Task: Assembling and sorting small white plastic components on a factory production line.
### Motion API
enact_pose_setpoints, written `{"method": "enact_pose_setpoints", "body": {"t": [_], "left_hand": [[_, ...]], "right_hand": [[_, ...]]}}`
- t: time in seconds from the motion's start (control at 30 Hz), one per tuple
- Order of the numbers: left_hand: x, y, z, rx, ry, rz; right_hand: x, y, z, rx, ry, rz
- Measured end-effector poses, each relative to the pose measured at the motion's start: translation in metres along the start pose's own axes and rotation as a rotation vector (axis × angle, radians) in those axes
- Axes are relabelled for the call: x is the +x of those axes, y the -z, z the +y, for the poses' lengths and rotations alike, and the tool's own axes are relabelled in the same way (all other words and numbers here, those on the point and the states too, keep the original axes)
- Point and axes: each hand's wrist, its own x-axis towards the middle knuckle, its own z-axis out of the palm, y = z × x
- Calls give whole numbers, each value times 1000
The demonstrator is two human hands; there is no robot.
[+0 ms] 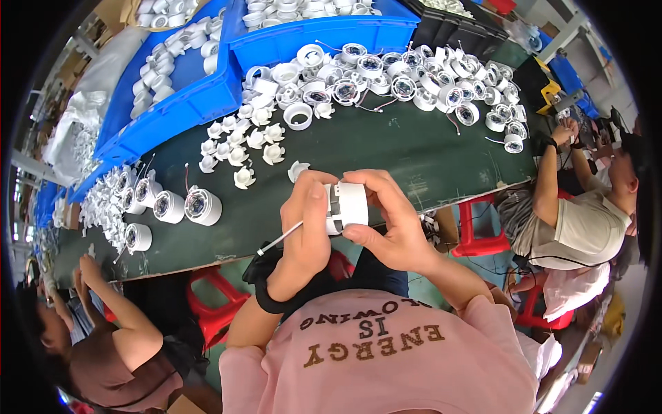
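Note:
Between my two hands, just off the table's near edge, is a white cylindrical housing (pixel 353 205) held on its side. My left hand (pixel 307 224) grips its left end, where slots or gaps show between white parts. Around its right end curl the fingers and thumb of my right hand (pixel 394 224). A thin white cable (pixel 281 238) with a small plug sticks out past my left hand. The housing's end faces are hidden. Just beyond my fingers lies a loose white finned piece (pixel 297 170), with several similar finned pieces (pixel 238 156) farther off.
Finished-looking cylinders with dark round faces (pixel 203 206) stand left on the dark green table (pixel 386 148). Many round white units (pixel 403 87) pile up at the back. Blue bins (pixel 324 36) of white parts stand behind. Co-workers sit left (pixel 124 331) and right (pixel 586 221); red stools (pixel 476 231) are below.

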Motion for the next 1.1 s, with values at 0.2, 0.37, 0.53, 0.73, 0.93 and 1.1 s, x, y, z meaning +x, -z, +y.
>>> {"method": "enact_pose_setpoints", "body": {"t": [0.2,0.37,0.53,0.73,0.93,1.1], "left_hand": [[-6,2,11,39,-48,-7],[-15,-2,17,95,-71,48],[-18,6,7,56,-141,8],[-7,6,-8,44,-198,99],[24,26,-32,-286,311,143],[60,33,-26,-814,764,102]], "right_hand": [[3,-4,-5,-141,145,-65],[-1,-19,-7,-7,68,-99],[-8,-28,-2,6,162,-181],[11,-38,8,95,215,-151],[37,-27,24,-301,143,-81],[48,-22,16,-369,153,10]]}}
